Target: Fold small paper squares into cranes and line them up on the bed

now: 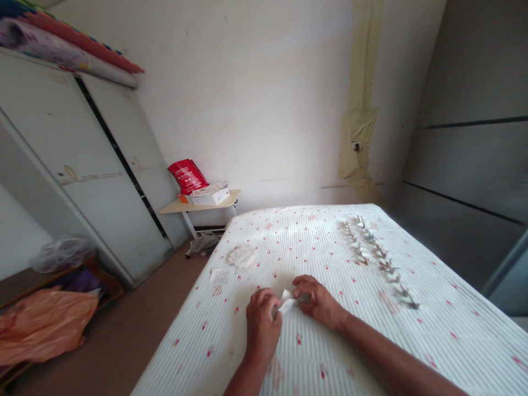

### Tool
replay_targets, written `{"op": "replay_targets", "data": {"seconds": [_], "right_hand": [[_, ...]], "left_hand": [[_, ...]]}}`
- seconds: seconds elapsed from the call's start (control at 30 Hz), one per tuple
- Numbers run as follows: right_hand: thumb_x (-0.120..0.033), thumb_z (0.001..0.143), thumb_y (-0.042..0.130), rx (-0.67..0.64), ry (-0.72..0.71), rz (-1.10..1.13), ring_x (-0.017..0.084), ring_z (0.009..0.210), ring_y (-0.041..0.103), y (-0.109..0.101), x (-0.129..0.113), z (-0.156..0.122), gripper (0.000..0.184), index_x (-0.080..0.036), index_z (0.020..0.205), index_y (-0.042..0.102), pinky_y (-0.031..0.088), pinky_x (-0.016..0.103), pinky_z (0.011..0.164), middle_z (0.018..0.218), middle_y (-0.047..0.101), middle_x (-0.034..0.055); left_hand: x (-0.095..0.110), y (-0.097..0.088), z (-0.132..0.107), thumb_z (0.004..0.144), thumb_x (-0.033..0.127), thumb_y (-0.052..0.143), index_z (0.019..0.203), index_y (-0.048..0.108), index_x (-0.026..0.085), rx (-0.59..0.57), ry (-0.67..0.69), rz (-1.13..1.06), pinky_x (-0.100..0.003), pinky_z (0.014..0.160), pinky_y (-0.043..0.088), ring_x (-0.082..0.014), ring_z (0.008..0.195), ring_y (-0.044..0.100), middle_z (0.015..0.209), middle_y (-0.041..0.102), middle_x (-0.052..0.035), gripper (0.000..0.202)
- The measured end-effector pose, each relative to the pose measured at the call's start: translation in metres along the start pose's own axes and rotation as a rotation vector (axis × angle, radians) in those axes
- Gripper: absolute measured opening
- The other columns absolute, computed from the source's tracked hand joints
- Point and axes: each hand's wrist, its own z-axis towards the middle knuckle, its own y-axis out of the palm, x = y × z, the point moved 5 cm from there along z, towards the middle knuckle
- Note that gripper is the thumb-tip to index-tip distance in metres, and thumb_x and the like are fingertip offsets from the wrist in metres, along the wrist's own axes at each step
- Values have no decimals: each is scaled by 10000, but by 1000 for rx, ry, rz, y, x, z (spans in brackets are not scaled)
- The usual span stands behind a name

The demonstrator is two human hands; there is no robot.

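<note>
Between my two hands is a small piece of folded white paper [287, 302], just above or on the bed's patterned cover. My left hand [263, 316] pinches its left side with thumb and fingers. On the other side, the curled fingers of my right hand [315, 300] grip the paper's right edge. Farther left lie a pile of paper pieces [242, 255] and a single printed sheet [220, 276]. To the right, small folded paper figures stand in two rows, a shorter row [353, 242] and a longer row [388, 267].
The bed [297, 231] fills the middle. Beyond its far left corner, a small table [177, 207] bears a red bag [188, 176] and a white box [212, 195]. A cabinet [111, 159] stands left, with an orange plastic bag [49, 322] below. A grey wardrobe [466, 165] borders the right.
</note>
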Motion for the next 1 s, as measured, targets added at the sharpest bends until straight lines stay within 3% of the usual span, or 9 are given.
{"op": "replay_targets", "data": {"seconds": [0.17,0.3,0.5,0.67,1.0], "right_hand": [[17,544,501,-27,-18,-82,186,1022,521,0,-6,-1,325,-178,775,622,423,287,855,1090,555,78],[-21,579,538,-60,-121,-238,208,994,525,3,-12,-2,268,-169,783,629,421,307,843,1066,568,96],[-80,655,540,-92,-223,-434,181,814,523,10,-14,-3,141,-170,747,596,397,294,743,813,589,51],[-116,697,540,-104,-215,-499,171,777,501,13,-13,-3,84,-175,732,589,364,300,729,758,569,34],[-130,688,553,-98,-268,-454,177,810,501,12,-12,-7,108,-179,775,595,377,301,741,803,556,38]], "left_hand": [[2,1,-1,647,-2,498,649,600,191,0,40,8,-320,873,386,-183,998,477,982,563,-31,218],[5,0,-3,647,-13,497,630,609,187,40,111,3,-337,840,394,-192,977,474,969,553,-32,230],[15,-7,-5,662,-14,518,652,626,205,112,151,102,-318,786,374,-190,913,472,873,543,-30,244],[13,-3,-2,717,34,516,745,635,218,41,128,212,-294,704,346,-175,802,489,760,555,-19,221],[15,-5,-8,718,67,496,768,618,198,-24,129,219,-296,715,345,-171,808,519,791,584,-24,186]]}}
